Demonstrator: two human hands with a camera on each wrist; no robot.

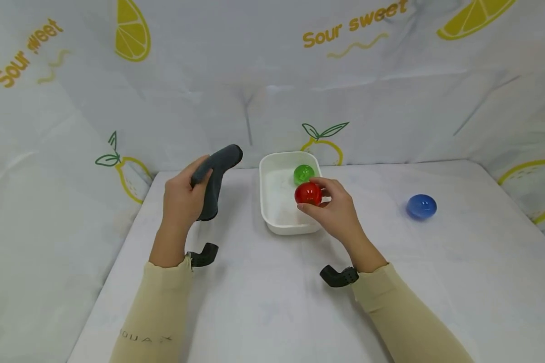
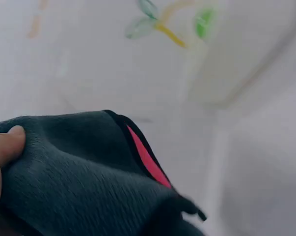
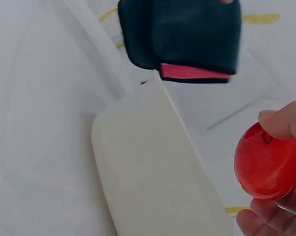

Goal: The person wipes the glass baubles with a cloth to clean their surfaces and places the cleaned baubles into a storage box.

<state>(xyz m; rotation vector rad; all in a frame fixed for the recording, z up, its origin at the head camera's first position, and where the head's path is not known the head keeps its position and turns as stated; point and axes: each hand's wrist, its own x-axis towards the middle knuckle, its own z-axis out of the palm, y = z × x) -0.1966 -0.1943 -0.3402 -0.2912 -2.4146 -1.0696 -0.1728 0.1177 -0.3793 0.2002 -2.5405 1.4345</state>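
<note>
Red, glossy ball (image 1: 307,193) is pinched by the right hand (image 1: 338,209); the left hand (image 1: 179,199) grips fuzzy, folded cloth (image 1: 216,174).

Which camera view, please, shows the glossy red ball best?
The right wrist view: the glossy red ball appears largest there. The head view shows it smaller, in the right hand; the left wrist view omits it.

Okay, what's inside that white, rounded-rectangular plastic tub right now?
Inside the tub is a glossy green ball, near the far right corner. The right hand holds a glossy red ball that blocks part of the right side; what's behind it can't be seen.
</note>
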